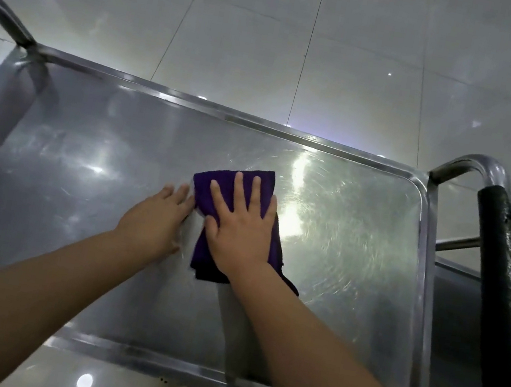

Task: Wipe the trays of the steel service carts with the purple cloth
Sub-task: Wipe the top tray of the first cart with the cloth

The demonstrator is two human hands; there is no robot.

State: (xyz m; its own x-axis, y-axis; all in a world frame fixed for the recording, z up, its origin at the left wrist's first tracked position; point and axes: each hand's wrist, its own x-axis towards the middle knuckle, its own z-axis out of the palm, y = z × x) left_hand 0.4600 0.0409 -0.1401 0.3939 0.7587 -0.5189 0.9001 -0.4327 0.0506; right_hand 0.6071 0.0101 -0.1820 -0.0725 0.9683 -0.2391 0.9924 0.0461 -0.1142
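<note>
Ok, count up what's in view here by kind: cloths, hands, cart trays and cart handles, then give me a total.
Purple cloth: 1
Hands: 2, left hand and right hand
Steel trays: 2, top tray and a second tray at the right edge
Cart handles: 2, bare steel and black-wrapped
Total: 7

Commercial food-service or institutional setting. Indicators: a stainless steel service cart with a rimmed, scuffed top tray, tubular steel handles at both ends, and a glossy large-format tiled floor beyond the hands.
</note>
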